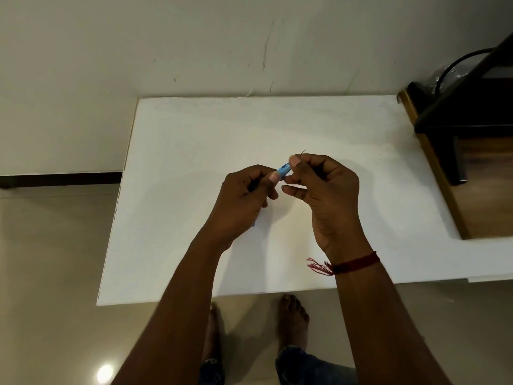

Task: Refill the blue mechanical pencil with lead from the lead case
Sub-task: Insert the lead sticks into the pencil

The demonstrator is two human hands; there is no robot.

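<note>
Head view, looking down at 2 bare hands raised over a white table [194, 140]. The left hand [244, 201] is curled shut around the blue mechanical pencil [283, 170], of which only a short blue stretch shows between the 2 thumbs; the rest of the barrel is hidden inside the fist, apart from a sliver of blue showing at the heel of the hand near the tabletop. The right hand [322, 190] has thumb and forefinger pinched together on a thin dark lead [303, 151], whose free end projects up and away from the fingertips; its other fingers are loosely bent. The lead's lower end lies just beside the exposed blue end of the pencil; whether it has entered the barrel cannot be told. A red thread band [355, 264] with a frayed tassel circles the right wrist. The lead case cannot be made out. Bare feet [294, 318] stand on the tiled floor below the table's near edge.
</note>
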